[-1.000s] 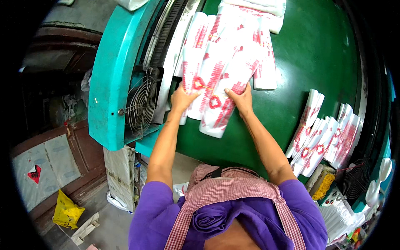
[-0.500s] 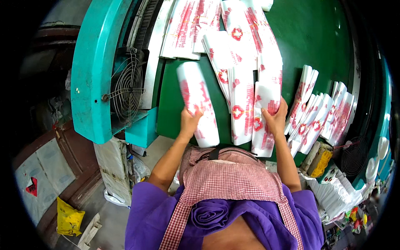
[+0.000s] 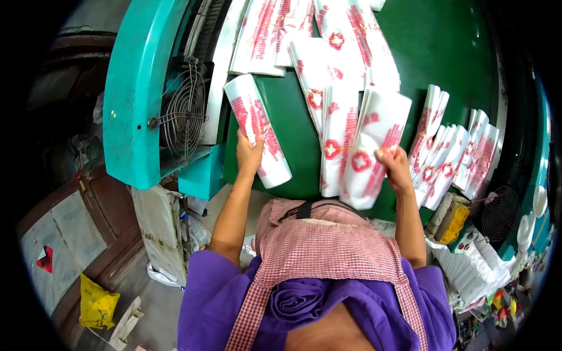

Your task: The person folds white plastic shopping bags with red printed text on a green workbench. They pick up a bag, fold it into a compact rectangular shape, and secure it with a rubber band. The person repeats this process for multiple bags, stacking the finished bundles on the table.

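- Left hand (image 3: 250, 153): closed on the left bundle (image 3: 259, 126), a flat white plastic roll printed in red; the thumb lies over its near face. The bundle slants, its far end toward the left; whether it touches the surface beneath cannot be told.
- Right hand (image 3: 397, 168): gripping the right bundle (image 3: 374, 137) by its right edge, thumb across the printed face. The bundle leans with its far end to the right; its near end is blurred.
- Middle bundle (image 3: 335, 131): between the two held ones, just beside the right bundle and partly overlapped by it in this view.
- Far bundles (image 3: 336, 55): similar white and red rolls, overlapping one another beyond the hands, with a further group (image 3: 263, 41) at upper left.
- Side row (image 3: 448, 161): more printed bundles, fanned side by side to the right of the right hand.
- Tabletop (image 3: 439, 50): green, carrying the bundles.
- Left margin: a teal housing (image 3: 132, 105) with a round wire guard (image 3: 186, 117).
- Lower right: yellow bands (image 3: 453, 226), near a black round guard (image 3: 498, 212).
- Foreground: a checked apron (image 3: 322, 248) over a purple garment (image 3: 211, 298).
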The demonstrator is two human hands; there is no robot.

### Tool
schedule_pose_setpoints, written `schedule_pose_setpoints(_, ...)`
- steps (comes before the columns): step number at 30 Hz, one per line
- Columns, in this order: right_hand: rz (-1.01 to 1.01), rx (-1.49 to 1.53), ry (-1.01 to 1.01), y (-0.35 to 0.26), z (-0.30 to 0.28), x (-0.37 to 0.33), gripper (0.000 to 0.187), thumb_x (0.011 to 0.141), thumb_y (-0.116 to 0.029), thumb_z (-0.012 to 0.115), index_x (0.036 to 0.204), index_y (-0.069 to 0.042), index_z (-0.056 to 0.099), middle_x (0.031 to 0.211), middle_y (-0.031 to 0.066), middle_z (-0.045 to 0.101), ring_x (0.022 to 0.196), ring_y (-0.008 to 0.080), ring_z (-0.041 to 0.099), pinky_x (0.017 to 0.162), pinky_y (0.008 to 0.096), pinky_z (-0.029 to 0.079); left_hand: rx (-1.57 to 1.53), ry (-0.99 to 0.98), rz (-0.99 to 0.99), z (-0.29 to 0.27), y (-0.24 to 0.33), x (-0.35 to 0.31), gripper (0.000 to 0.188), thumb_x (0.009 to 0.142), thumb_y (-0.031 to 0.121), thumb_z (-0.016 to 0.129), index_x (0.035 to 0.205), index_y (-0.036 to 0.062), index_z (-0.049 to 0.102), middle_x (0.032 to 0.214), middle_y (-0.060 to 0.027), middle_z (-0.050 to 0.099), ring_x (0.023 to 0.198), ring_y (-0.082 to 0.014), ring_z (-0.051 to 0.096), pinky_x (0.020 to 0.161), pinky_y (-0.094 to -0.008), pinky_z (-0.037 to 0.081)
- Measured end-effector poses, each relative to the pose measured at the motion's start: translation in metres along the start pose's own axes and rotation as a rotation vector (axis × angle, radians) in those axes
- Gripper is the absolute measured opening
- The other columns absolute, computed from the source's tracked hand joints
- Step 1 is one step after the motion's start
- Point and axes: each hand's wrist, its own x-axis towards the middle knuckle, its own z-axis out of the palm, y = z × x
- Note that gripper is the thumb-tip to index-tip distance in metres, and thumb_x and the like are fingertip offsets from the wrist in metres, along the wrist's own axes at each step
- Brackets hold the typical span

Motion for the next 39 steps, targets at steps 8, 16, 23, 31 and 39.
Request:
schedule_pose_setpoints(8,-0.524,-1.082,0.273,0.015,0.125,0.045,0.039,0.071,-0.028,0.073,0.089,0.004,0.058,0.096,0.0204,0.05,0.081,0.0342,0.053,0.075,0.0419,0.043,0.045,-0.036,-0.01,-0.015,-0.019,-0.007,0.072,0.081,0.014,0.061,0.141,0.0083,0.022,0.117,-0.0195,0.058,0.103,-0.0338,0.06,0.087,-0.0404,0.047)
schedule_pose_setpoints(16,-0.601,-1.171,0.014,0.014,0.198,0.065,0.056,0.075,-0.035,0.069,0.117,-0.004,0.049,0.126,0.0295,0.041,0.104,0.0441,0.051,0.085,0.0461,0.047,0.021,0.053,-0.004,-0.03,-0.013,-0.035,0.066,0.081,0.007,0.059,0.139,0.0017,0.028,0.119,-0.018,0.057,0.104,-0.0264,0.058,0.091,-0.0356,0.044)
schedule_pose_setpoints(23,-0.738,-0.768,-0.331,0.059,0.224,0.04,0.075,0.082,-0.04,0.062,0.141,-0.005,0.031,0.142,0.0266,0.031,0.132,0.0375,0.032,0.106,0.0476,0.03,-0.002,0.038,0.084,-0.035,-0.024,-0.05,0.079,0.085,0.026,0.059,0.144,-0.002,0.014,0.144,-0.0309,0.023,0.133,-0.0419,0.027,0.109,-0.0438,0.024)
schedule_pose_setpoints(31,-0.423,-1.005,-0.171,0.086,0.213,0.023,0.092,0.079,-0.041,0.066,0.145,-0.001,0.015,0.148,0.0298,0.011,0.136,0.0499,0.011,0.108,0.0535,0.02,0.247,0.036,0.212,-0.033,0.006,-0.041,0.096,0.071,0.024,0.073,0.146,0.0082,0.015,0.147,-0.0293,0.012,0.134,-0.0441,0.022,0.108,-0.0453,0.026)
schedule_pose_setpoints(39,-0.51,-0.663,-0.209,0.084,0.24,0.068,0.067,0.086,-0.021,0.058,0.14,0.003,0.025,0.145,0.0311,0.017,0.137,0.0408,0.018,0.111,0.044,0.02,0.432,0.055,0.572,-0.035,0.033,0.012,0.06,0.081,0.022,0.062,0.136,0.0096,0.042,0.147,-0.0272,0.016,0.135,-0.0451,0.018,0.109,-0.0517,0.017)
